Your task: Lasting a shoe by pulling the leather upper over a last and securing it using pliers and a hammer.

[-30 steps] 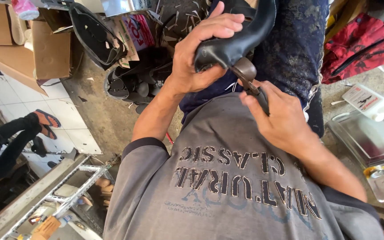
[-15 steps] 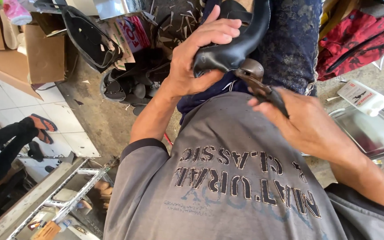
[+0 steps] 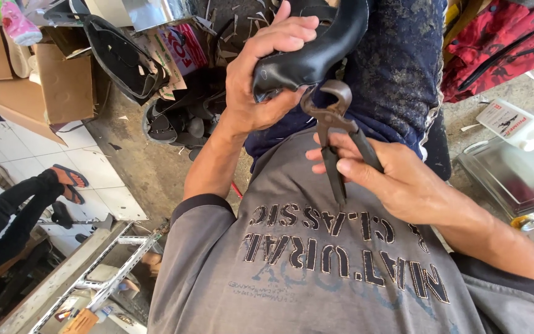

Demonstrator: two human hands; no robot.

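Observation:
My left hand (image 3: 261,80) is wrapped around a black leather shoe (image 3: 326,46), held up in front of my chest over my dark blue trousers (image 3: 397,68). My right hand (image 3: 403,179) holds a pair of rusty metal pincers (image 3: 332,120) by the handles. The pincer jaws point up and sit just below the shoe's edge, next to my left thumb. The jaws look slightly apart, and I cannot tell whether they pinch any leather. My grey printed shirt fills the lower part of the view.
Cardboard boxes (image 3: 63,80) and a heap of black shoe parts (image 3: 180,117) lie on the floor at left. A metal tray (image 3: 514,179), a white flat can (image 3: 514,124) and a red bag (image 3: 502,43) are at right. Another person's leg in a sandal (image 3: 26,198) and a metal frame (image 3: 94,266) are at lower left.
My right hand has swung the pincers from a slanted pull to the right back to nearly upright under the shoe edge. My left hand keeps its hold on the shoe.

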